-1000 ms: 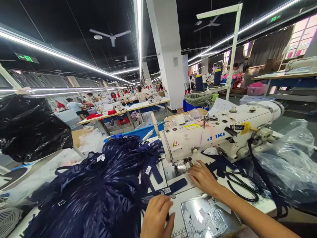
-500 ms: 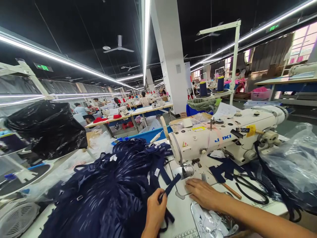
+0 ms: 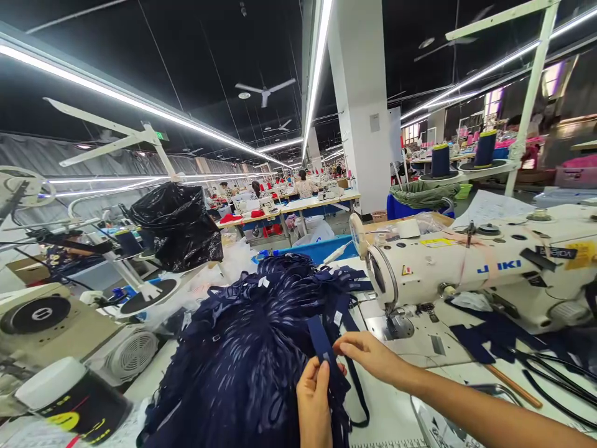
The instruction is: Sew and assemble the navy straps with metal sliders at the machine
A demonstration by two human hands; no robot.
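Observation:
My left hand pinches a flat navy fabric strap between thumb and fingers; its end points up and away from me. At the strap's right edge, my right hand has its bent fingers closed on the fabric, with the fingertips partly hidden. Beneath and left of both hands spreads a large heap of navy straps, with small white labels and a metal ring among them. The white JUKI sewing machine stands to the right, its needle area beyond my right hand.
Black scissors, a brown stick and navy fabric pieces lie right on the table. A black jar with a white lid stands at left, near a black plastic bag. Navy thread cones stand behind the machine.
My view has turned left. My right hand has left the machine bed and come to the strap in my left hand. The strap has moved from beside the needle to over the heap.

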